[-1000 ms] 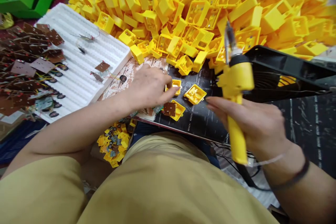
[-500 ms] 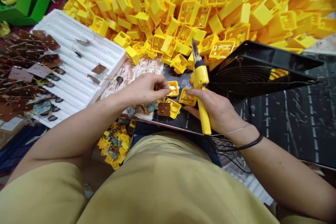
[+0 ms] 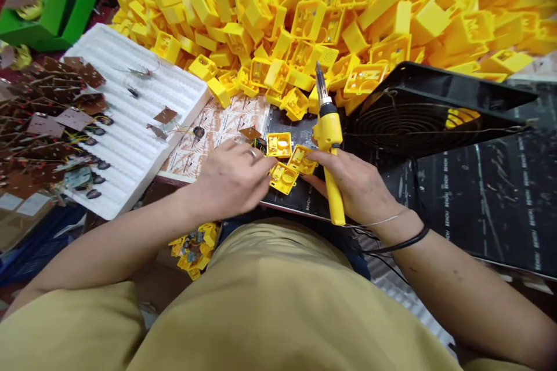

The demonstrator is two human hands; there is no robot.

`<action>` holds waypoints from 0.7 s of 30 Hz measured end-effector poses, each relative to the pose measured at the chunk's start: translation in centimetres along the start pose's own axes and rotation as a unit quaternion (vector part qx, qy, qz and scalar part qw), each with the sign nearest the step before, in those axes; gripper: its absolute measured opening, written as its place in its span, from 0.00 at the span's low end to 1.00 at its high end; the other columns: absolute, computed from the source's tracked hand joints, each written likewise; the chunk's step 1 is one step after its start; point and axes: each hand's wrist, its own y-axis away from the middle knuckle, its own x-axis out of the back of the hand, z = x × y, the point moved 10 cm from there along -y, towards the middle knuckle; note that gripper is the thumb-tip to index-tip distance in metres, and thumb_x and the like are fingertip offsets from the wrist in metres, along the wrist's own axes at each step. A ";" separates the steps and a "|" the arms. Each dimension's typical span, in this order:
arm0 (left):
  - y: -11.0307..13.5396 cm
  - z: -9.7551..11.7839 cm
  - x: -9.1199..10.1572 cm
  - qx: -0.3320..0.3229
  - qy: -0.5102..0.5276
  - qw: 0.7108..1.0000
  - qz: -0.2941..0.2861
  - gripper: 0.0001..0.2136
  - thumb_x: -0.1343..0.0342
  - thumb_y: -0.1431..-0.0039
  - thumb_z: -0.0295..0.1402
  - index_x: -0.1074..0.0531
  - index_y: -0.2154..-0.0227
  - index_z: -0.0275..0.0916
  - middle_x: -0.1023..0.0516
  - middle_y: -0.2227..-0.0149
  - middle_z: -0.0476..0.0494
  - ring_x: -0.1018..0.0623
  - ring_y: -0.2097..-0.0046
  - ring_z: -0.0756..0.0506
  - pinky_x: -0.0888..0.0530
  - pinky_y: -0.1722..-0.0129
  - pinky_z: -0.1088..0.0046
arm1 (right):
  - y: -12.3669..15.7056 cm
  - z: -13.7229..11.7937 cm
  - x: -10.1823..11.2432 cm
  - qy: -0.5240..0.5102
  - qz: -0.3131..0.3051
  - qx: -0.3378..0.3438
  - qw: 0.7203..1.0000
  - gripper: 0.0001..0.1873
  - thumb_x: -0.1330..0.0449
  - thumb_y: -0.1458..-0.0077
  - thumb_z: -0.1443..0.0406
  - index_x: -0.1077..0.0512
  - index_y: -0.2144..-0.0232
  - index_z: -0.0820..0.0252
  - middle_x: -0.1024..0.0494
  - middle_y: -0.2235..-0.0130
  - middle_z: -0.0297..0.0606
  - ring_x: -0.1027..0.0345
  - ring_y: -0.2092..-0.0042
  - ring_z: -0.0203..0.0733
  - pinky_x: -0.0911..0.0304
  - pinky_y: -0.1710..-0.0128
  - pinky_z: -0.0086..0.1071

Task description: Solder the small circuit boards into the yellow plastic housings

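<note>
My right hand (image 3: pixel 359 182) is wrapped round a yellow soldering iron (image 3: pixel 329 127), its metal tip pointing up and away from me. The thumb and fingertips of that hand also reach a small yellow plastic case half (image 3: pixel 301 157). Beside it lie two more open case halves: an upper one (image 3: pixel 278 144) and a lower one (image 3: pixel 285 177). My left hand (image 3: pixel 232 179) is closed, knuckles up, its fingertips at the left edge of the lower case half. Whatever it may hold is hidden. Just behind it sits a brown circuit board (image 3: pixel 250 133) with wires.
A large heap of yellow cases (image 3: pixel 261 11) fills the back. A black fan (image 3: pixel 404 124) stands at right. On the left, a white foam tray (image 3: pixel 143 93) carries brown boards with wires (image 3: pixel 56 122). Green bins (image 3: pixel 43 6) stand far left; below the bench is a container of yellow parts (image 3: pixel 195 246).
My left hand has moved left and towards me. The brown board that lay over the lower case half is no longer visible there. My right hand still holds the soldering iron.
</note>
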 end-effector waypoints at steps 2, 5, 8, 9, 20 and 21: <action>0.2 -4.3 0.2 0.097 0.143 0.985 0.008 0.13 0.49 0.37 0.36 0.21 0.59 0.39 0.17 0.63 0.42 0.20 0.63 0.44 0.25 0.59 0.64 | 0.1 0.1 0.0 0.000 0.005 -0.004 1.000 0.16 0.40 0.37 0.63 0.35 0.48 0.58 0.22 0.60 0.40 0.24 0.61 0.44 0.27 0.62 0.35; 1.0 -9.8 -1.2 0.203 0.363 0.909 -0.014 0.17 0.43 0.41 0.43 0.24 0.55 0.37 0.18 0.60 0.42 0.21 0.64 0.47 0.24 0.62 0.70 | 0.3 0.0 0.1 -0.001 0.014 -0.013 1.000 0.17 0.39 0.37 0.63 0.35 0.48 0.59 0.22 0.60 0.41 0.24 0.62 0.44 0.27 0.63 0.34; 1.4 -10.9 -3.0 0.202 0.414 0.883 -0.089 0.20 0.41 0.43 0.44 0.25 0.52 0.36 0.19 0.57 0.40 0.21 0.63 0.47 0.24 0.63 0.71 | 0.3 -0.4 -0.2 -0.004 0.022 -0.023 0.999 0.16 0.39 0.37 0.64 0.35 0.48 0.58 0.22 0.60 0.40 0.24 0.61 0.43 0.27 0.61 0.34; 1.5 -10.7 -3.2 0.190 0.390 0.895 -0.107 0.19 0.42 0.42 0.43 0.25 0.52 0.37 0.19 0.56 0.41 0.21 0.62 0.47 0.24 0.60 0.70 | 0.3 -0.5 -0.3 -0.005 0.025 -0.027 0.999 0.17 0.39 0.37 0.64 0.35 0.48 0.58 0.22 0.59 0.40 0.24 0.61 0.43 0.26 0.60 0.34; 0.2 -6.6 -0.3 0.053 0.038 0.997 -0.038 0.17 0.47 0.37 0.42 0.24 0.52 0.38 0.21 0.54 0.38 0.24 0.48 0.37 0.30 0.44 0.57 | 0.4 -0.1 -0.8 -0.024 0.025 -0.053 0.998 0.19 0.38 0.38 0.64 0.35 0.46 0.56 0.21 0.57 0.42 0.22 0.57 0.45 0.25 0.59 0.36; 0.0 -6.4 -0.3 0.044 0.019 0.998 -0.034 0.16 0.48 0.37 0.41 0.24 0.52 0.38 0.21 0.55 0.38 0.24 0.48 0.37 0.31 0.44 0.57 | 0.4 -0.1 -0.8 -0.026 0.025 -0.054 0.998 0.19 0.38 0.38 0.64 0.35 0.46 0.56 0.21 0.57 0.42 0.23 0.57 0.45 0.25 0.59 0.37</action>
